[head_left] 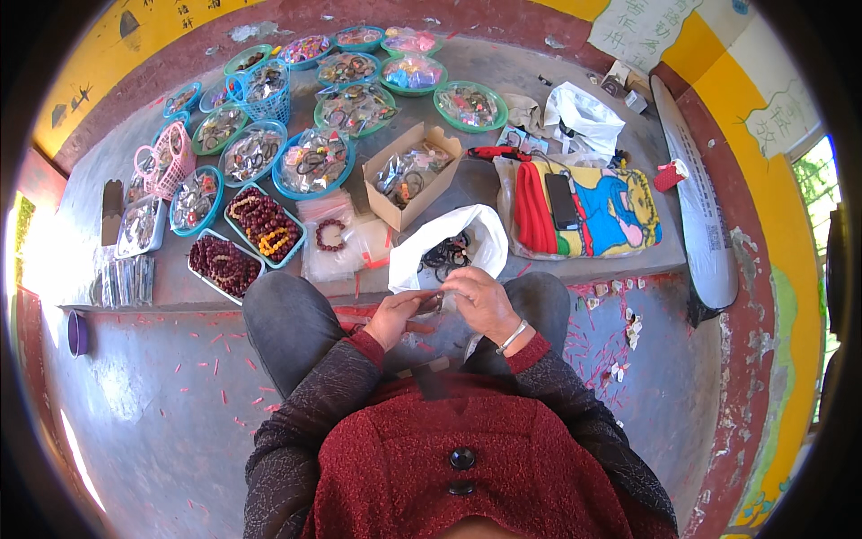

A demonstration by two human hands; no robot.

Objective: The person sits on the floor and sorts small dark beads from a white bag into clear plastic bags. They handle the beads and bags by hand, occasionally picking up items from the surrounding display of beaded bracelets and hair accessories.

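On the near side of the white plastic bag point(490, 237), left hand point(391, 321) and right hand point(486, 303) are pinching a small clear packet point(433, 304).
Guessing this is a packing or sealing step, so the next move is probably calling for a steady pinch — its long axis seems to be running crosswise between the hands, but I can't tell which way the open end is pointing.

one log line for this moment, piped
left hand: holds clear packet | right hand: at packet, grip unclear | ahead: white bag with dark strands
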